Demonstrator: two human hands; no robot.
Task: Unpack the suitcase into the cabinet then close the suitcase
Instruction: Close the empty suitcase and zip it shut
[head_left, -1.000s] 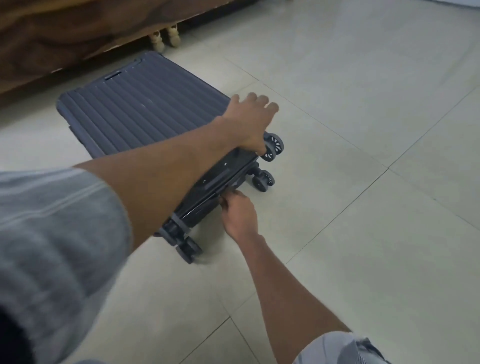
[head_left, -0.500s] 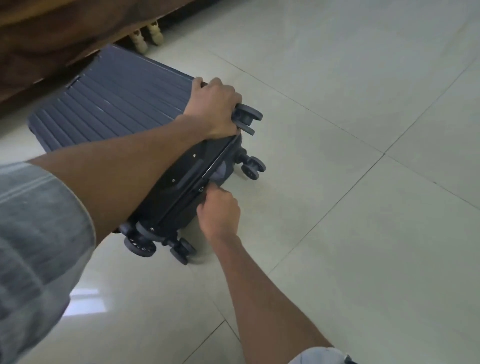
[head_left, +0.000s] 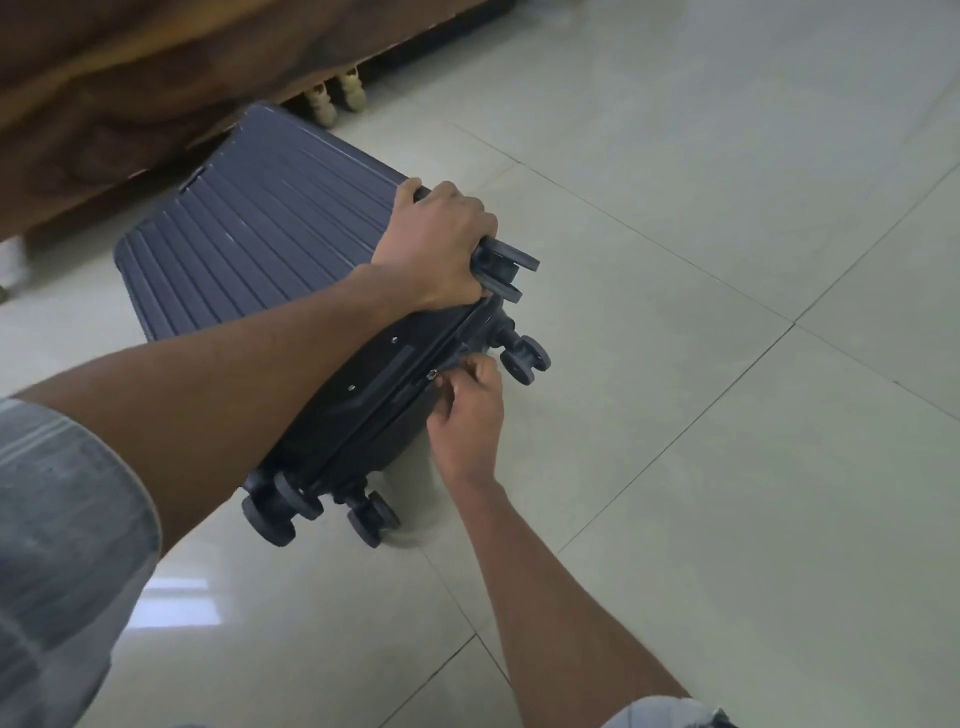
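A dark blue ribbed suitcase (head_left: 249, 228) lies flat on the tiled floor with its lid down and its black wheeled end toward me. My left hand (head_left: 436, 249) grips the near right corner of the lid, just above a wheel (head_left: 506, 267). My right hand (head_left: 467, 410) pinches the small metal zipper pull (head_left: 432, 375) on the seam of the wheeled end. The cabinet is not in view.
A bed with a brown cover (head_left: 130, 78) stands behind the suitcase, its pale turned legs (head_left: 332, 98) close to the case's far corner. Light floor tiles (head_left: 727, 364) stretch to the right and toward me.
My left hand went from lying flat on the lid to gripping its corner. My right hand has moved along the seam toward the right wheel.
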